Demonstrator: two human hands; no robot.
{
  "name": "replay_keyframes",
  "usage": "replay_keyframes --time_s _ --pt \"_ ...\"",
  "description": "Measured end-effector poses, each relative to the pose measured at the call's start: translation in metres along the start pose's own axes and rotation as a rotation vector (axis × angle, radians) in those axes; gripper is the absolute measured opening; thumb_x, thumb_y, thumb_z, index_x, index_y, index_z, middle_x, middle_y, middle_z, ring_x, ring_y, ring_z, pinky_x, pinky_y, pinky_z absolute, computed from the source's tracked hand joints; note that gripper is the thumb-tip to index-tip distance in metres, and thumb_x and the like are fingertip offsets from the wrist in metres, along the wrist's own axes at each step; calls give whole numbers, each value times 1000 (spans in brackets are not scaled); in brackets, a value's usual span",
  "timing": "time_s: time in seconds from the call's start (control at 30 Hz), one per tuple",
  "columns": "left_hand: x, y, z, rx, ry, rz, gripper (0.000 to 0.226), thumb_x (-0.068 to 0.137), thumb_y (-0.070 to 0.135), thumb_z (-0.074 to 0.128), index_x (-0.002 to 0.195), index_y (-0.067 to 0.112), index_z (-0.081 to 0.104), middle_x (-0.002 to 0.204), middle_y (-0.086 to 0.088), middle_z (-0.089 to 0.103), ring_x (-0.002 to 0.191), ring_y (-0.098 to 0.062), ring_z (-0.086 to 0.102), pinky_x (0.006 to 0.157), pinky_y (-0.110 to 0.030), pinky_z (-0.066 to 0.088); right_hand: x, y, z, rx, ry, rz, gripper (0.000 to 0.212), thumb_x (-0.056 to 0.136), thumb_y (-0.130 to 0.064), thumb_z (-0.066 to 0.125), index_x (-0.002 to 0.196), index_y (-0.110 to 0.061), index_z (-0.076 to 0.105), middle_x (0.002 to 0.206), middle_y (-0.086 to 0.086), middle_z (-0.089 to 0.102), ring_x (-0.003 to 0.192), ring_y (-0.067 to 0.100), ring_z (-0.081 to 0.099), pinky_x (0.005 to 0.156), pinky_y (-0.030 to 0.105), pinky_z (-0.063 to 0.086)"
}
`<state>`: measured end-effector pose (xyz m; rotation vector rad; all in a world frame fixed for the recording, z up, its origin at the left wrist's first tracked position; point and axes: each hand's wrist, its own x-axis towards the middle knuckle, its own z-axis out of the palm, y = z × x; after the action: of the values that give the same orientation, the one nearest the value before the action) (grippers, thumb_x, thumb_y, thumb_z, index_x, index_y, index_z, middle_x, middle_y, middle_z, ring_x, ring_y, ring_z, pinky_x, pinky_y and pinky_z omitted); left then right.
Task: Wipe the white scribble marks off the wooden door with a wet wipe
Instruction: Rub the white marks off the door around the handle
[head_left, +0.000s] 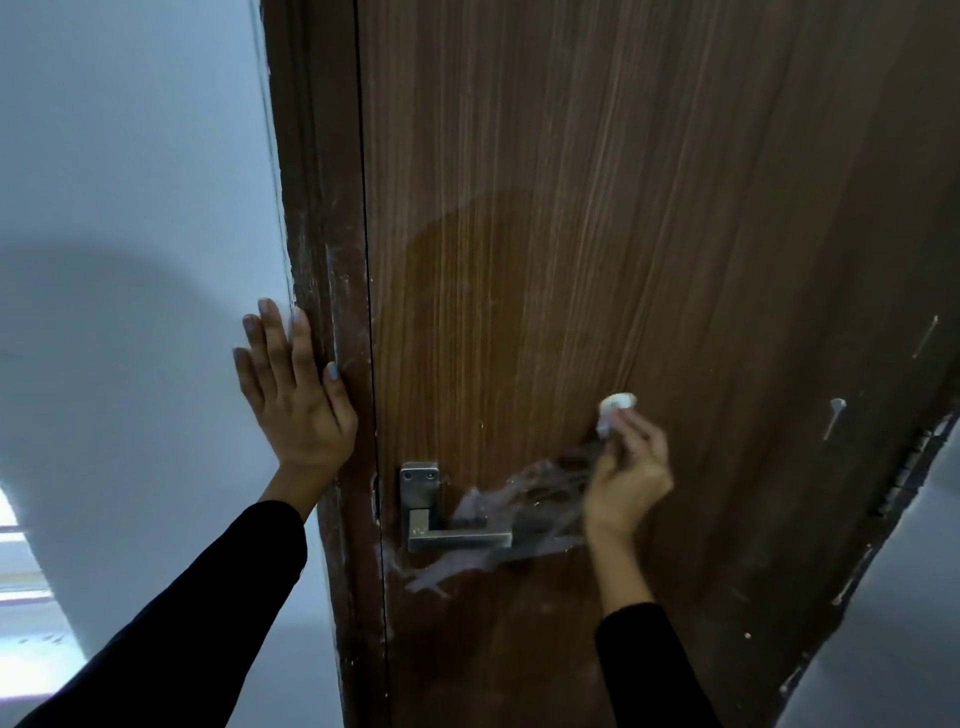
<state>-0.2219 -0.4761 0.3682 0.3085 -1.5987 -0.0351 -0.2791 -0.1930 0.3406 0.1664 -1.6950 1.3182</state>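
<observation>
Right of centre in the frame, the right hand (626, 480) pinches a small, soft, balled wet wipe (614, 411) in its fingers against the wooden door (571, 208); it looks light, limp and likely slippery, best kept bunched. The left hand (293, 395) rests flat, fingers apart, on the door frame (317, 208).

This is looking like a room inside a home or a flat. A tall brown wooden door (597, 234) is filling most of the view, with a brown door frame (322, 260) running up beside it. A plain metal lever handle (452, 538) is sticking out from a small metal plate (420, 486) on the door. A smooth pale painted wall (130, 182) is standing on the left, and white smears (519, 512) are showing on the wood.
</observation>
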Motion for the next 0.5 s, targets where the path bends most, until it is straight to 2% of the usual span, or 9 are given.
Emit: replay_keyframes --time_s 0.1,0.13,0.2,0.3,0.37,0.43,0.5 --pt "1 0 -2 2 -12 4 56 99 28 32 151 13 18 158 -18 20 149 -31 10 122 -43 4 -60 3 7 -88 -440 -286 43 65 20 67 99 -5 70 104 13 65 98 25 61 92 31 46" --pt "1 -1 -2 0 -21 9 56 99 29 32 151 13 18 158 -18 20 149 -31 10 122 -43 4 -66 10 4 -107 -505 -305 43 64 20 67 99 -6 70 105 11 65 99 25 61 93 32 46" --pt "-2 -1 -3 -2 -34 18 56 100 30 30 151 12 18 158 -19 19 148 -33 10 122 -44 3 -56 29 -5 -124 -416 -199 43 64 22 65 97 -4 70 104 13 66 97 28 63 91 29 45" --pt "-4 -1 -1 3 -29 8 55 99 30 30 150 11 20 157 -20 21 147 -35 12 122 -43 3 -17 44 -18 -58 -36 59 31 71 20 60 93 2 70 95 20 66 87 31 63 84 14 41" --pt "-5 -1 -1 6 -18 6 55 99 30 31 150 11 20 156 -21 22 147 -35 13 122 -43 3 -5 42 -15 -16 117 139 25 75 16 59 93 3 70 94 22 64 84 29 62 80 9 41" --pt "-4 -2 0 6 -6 15 55 100 30 29 150 12 20 155 -22 23 147 -36 14 121 -43 4 -17 29 -2 5 66 79 25 74 15 62 95 3 70 96 20 62 86 27 61 82 15 42" --pt "-4 -1 0 0 1 22 54 100 31 29 150 11 21 155 -23 25 146 -37 16 121 -44 5 -47 19 8 -17 -199 -104 33 69 18 66 95 -1 70 100 16 63 92 25 60 86 18 44"
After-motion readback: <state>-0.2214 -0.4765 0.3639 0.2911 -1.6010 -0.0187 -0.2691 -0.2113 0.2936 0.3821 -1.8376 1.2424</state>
